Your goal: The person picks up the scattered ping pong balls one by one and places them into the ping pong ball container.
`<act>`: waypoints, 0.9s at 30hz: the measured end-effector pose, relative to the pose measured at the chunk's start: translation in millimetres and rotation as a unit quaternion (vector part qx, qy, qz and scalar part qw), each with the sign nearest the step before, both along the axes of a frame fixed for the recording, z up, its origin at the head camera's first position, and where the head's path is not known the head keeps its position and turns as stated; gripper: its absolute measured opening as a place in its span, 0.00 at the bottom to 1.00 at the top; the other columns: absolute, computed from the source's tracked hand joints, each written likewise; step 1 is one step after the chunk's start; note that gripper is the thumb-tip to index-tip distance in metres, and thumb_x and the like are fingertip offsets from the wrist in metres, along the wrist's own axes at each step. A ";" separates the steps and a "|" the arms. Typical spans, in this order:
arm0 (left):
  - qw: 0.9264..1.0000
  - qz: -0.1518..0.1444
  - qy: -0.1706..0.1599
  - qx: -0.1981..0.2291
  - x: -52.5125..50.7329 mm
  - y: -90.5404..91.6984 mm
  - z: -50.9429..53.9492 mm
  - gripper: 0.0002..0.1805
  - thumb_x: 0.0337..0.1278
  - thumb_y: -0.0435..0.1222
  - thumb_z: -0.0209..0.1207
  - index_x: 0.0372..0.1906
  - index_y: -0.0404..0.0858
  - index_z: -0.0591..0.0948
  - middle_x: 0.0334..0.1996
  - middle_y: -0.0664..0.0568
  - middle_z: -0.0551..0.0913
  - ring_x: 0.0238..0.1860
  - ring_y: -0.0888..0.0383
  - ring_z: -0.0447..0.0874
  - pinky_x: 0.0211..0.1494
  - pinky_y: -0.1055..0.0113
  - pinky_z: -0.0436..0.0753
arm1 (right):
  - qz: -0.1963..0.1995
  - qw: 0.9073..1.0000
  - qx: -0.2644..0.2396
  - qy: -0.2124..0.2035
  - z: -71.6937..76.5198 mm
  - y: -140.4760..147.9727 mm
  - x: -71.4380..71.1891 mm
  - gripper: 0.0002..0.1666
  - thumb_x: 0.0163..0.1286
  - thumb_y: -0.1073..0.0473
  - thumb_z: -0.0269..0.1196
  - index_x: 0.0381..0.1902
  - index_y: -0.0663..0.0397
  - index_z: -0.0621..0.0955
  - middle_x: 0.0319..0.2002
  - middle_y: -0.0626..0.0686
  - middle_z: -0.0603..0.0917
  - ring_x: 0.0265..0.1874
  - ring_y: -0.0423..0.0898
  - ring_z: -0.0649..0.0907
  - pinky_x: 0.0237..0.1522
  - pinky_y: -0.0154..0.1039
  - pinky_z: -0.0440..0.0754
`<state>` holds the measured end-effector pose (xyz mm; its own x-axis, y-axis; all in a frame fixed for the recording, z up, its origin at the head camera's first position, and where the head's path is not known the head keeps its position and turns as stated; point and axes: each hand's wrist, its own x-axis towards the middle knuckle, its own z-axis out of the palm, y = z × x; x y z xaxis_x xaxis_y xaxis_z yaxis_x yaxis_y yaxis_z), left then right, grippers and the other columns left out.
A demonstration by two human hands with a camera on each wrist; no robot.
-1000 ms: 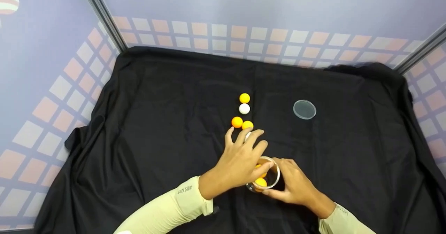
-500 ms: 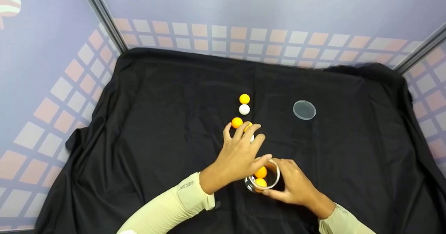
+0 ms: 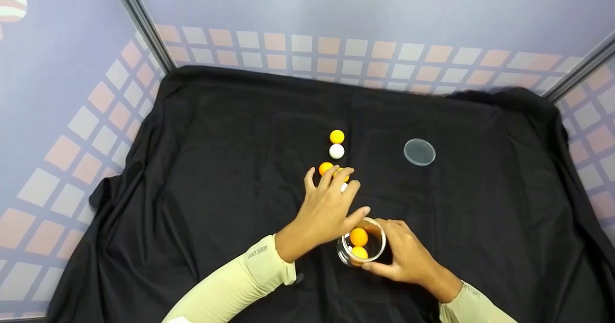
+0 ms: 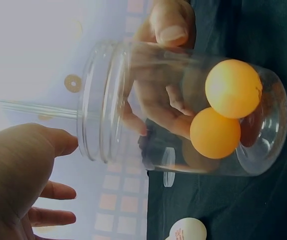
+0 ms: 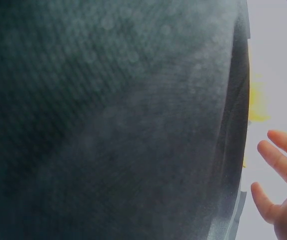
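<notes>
My right hand [image 3: 408, 253] grips a clear plastic jar [image 3: 342, 253] from its right side, fingers and thumb around it. Two orange ping-pong balls [image 4: 233, 89] lie at its bottom in the left wrist view. My left hand [image 3: 326, 210] hovers left of the jar, fingers spread over the cloth and thumb near the rim. Beneath those fingers, a yellow ball [image 3: 343, 176] and a white ball [image 3: 344, 187] are partly hidden. An orange ball [image 3: 325, 168] sits by the fingertips. Farther back, a white ball [image 3: 337, 151] touches a yellow ball [image 3: 337, 137].
A round clear lid [image 3: 420, 152] lies on the black cloth [image 3: 240, 145] at right. Patterned walls [image 3: 298, 6] enclose the table behind and at the sides. Mostly dark cloth fills the right wrist view, with a spread-fingered hand [image 5: 286, 185] at its right edge.
My left hand has shifted slightly away from the jar, up and left, so its thumb covers less of the opening and the orange balls inside show more. My right hand and the jar stay put.
</notes>
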<state>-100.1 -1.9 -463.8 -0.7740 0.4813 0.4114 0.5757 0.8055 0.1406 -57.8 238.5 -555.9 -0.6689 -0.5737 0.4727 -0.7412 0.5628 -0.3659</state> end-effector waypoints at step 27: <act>0.997 0.047 -0.055 0.007 -28.1 -2.9 -23.7 0.24 0.63 0.57 0.61 0.54 0.45 0.82 0.65 0.49 0.76 0.68 0.46 0.71 0.65 0.29 0.63 | -0.001 1.000 0.003 0.014 0.0 0.9 0.2 0.55 0.48 0.31 0.76 0.67 0.55 0.75 0.56 0.48 0.84 0.51 0.44 0.84 0.59 0.44 0.74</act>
<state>-128.2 -4.8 -487.5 -0.8560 0.3997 0.3280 0.4788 0.8522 0.2111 -57.6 239.5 -555.8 -0.6569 -0.5755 0.4871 -0.7498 0.5663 -0.3421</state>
